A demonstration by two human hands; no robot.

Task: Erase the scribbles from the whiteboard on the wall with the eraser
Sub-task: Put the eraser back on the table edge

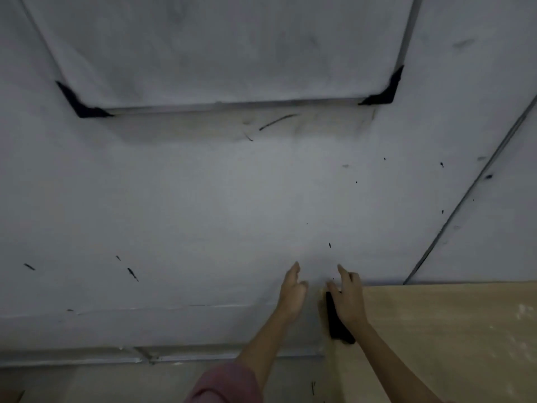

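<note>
here right hand (348,301) fingers rest loosely over the eraser (337,324), left hand (292,295) open.

Both hands (321,298) low; eraser (337,321) under right

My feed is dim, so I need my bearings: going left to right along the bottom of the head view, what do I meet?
Pink sleeve → left hand → black eraser → right hand, resting over the eraser → wooden tabletop.
</note>
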